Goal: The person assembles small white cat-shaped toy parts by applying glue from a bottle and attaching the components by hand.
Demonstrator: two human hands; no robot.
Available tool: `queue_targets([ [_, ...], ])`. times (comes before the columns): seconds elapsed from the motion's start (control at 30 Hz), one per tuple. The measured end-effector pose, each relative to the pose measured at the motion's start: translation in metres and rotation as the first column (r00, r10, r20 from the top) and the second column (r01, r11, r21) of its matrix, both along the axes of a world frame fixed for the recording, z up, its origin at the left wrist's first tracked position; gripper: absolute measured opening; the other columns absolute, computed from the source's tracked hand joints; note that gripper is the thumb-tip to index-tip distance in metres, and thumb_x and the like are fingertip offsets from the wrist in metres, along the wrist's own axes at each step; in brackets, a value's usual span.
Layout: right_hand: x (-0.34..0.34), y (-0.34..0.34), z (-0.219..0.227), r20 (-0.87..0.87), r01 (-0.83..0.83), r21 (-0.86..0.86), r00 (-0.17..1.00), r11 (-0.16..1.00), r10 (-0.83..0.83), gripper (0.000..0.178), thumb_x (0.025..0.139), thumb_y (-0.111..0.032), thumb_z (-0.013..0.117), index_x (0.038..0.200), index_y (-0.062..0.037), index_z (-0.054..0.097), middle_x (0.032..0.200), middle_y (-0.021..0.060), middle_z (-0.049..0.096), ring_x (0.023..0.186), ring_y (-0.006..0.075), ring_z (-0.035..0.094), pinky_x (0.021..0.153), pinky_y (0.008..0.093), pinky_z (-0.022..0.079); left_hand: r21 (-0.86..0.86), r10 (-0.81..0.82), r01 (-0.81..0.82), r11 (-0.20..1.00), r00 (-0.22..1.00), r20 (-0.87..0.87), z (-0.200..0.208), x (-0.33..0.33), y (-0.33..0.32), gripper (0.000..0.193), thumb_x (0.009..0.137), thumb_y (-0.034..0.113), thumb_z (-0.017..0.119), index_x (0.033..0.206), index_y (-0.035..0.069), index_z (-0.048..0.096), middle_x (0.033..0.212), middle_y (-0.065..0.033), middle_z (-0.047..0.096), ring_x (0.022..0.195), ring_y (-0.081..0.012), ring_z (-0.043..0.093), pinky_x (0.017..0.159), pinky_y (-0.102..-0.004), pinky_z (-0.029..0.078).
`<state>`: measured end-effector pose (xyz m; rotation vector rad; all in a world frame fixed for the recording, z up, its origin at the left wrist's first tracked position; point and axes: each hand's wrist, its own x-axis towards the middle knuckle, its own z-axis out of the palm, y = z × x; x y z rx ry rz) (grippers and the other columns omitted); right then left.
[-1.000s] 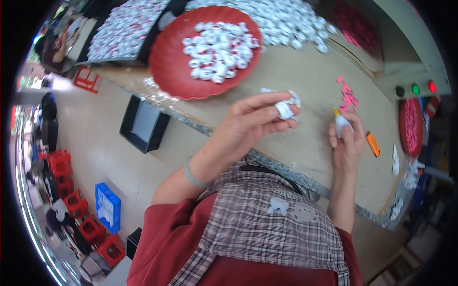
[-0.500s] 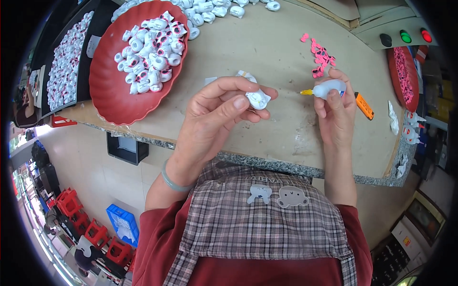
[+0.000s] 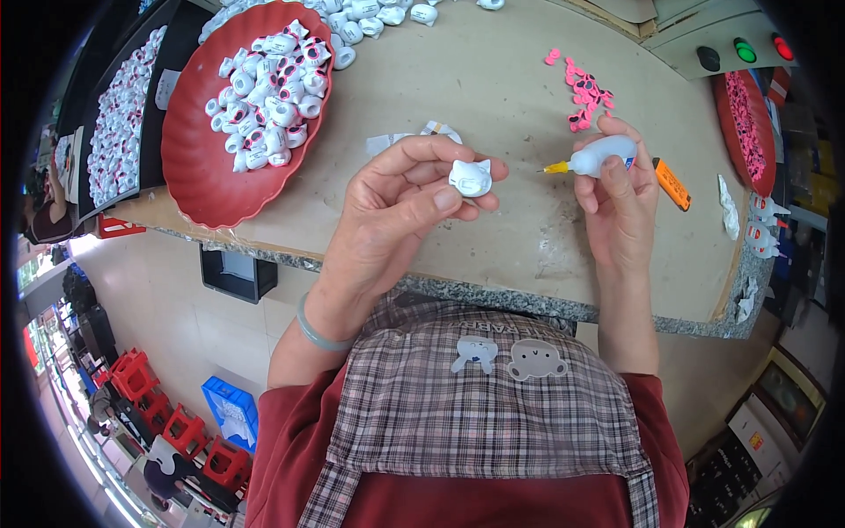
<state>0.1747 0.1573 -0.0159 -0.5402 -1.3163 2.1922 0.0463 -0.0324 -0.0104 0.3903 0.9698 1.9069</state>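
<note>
Your left hand (image 3: pixel 400 207) holds a little white cat head (image 3: pixel 470 177) over the near part of the tabletop (image 3: pixel 493 84). Your thumb and fingers are pinched on it, with its face turned up. Your right hand (image 3: pixel 620 207) is just beside it, fingers wrapped tight around a small white glue bottle (image 3: pixel 600 157). The yellow tip points at the cat head but does not touch it yet.

So this cat head looks bare: I see no pink bits on it. I think the glue comes next, then a pink piece (but that is only my guess).

Farther back, near the far right part of the tabletop, lies a small heap of pink pieces (image 3: pixel 581 88). An orange marker (image 3: pixel 672 184) lies just right of the bottle. At the left edge sits a big red tray (image 3: pixel 189 167) with many white heads that already have pink and black on them, so lots look done. More white heads (image 3: pixel 378 13) lie along the far edge. A second red tray (image 3: pixel 748 114) with pink bits sits at the right edge, and a few small white figures (image 3: pixel 761 224) stand near the right corner.

Nothing sits between the bottle tip and the cat head.
</note>
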Motion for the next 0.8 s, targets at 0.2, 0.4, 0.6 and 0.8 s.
queue_targets([
  [0.2, 0.002, -0.004, 0.004, -0.016, 0.011, 0.028, 1.000, 1.000, -0.011, 0.031, 0.091, -0.018, 0.058, 0.114, 0.0000, 0.050, 0.090, 0.0124, 0.063, 0.058, 0.0095, 0.054, 0.047, 0.0199, 0.039, -0.009, -0.013, 0.013, 1.000, 1.000, 0.012, -0.002, 0.006, 0.003, 0.036, 0.085, 0.005, 0.059, 0.120, -0.002, 0.053, 0.114, -0.0246, 0.058, 0.093, -0.0226, 0.064, 0.081, -0.0277, 0.052],
  [0.4, 0.005, -0.011, 0.012, -0.069, 0.042, 0.221, 0.997, 0.974, -0.028, 0.030, 0.094, -0.021, 0.053, 0.113, 0.0017, 0.049, 0.091, 0.0163, 0.063, 0.062, 0.0117, 0.057, 0.049, 0.0205, 0.043, -0.067, -0.003, 0.001, 0.998, 0.999, -0.036, -0.001, 0.010, 0.008, 0.034, 0.086, 0.004, 0.058, 0.119, -0.003, 0.054, 0.113, -0.0233, 0.059, 0.092, -0.0216, 0.064, 0.083, -0.0288, 0.052],
  [0.6, 0.008, -0.015, 0.014, -0.162, 0.133, 0.520, 0.985, 0.844, -0.055, 0.030, 0.093, -0.019, 0.055, 0.113, 0.0032, 0.049, 0.090, 0.0170, 0.063, 0.062, 0.0104, 0.056, 0.052, 0.0202, 0.045, -0.109, -0.007, -0.008, 0.994, 0.991, -0.135, 0.000, 0.011, 0.011, 0.031, 0.085, 0.005, 0.060, 0.115, -0.003, 0.055, 0.111, -0.0215, 0.060, 0.092, -0.0217, 0.064, 0.084, -0.0298, 0.051],
  [0.8, 0.012, -0.013, 0.009, -0.186, 0.173, 0.684, 0.981, 0.709, -0.060, 0.033, 0.091, -0.018, 0.058, 0.114, 0.0049, 0.049, 0.090, 0.0171, 0.065, 0.061, 0.0074, 0.054, 0.053, 0.0171, 0.044, -0.136, 0.030, -0.057, 0.989, 0.980, -0.195, -0.003, 0.013, 0.013, 0.031, 0.083, 0.004, 0.063, 0.113, -0.003, 0.056, 0.110, -0.0195, 0.061, 0.101, -0.0218, 0.060, 0.088, -0.0323, 0.050],
])
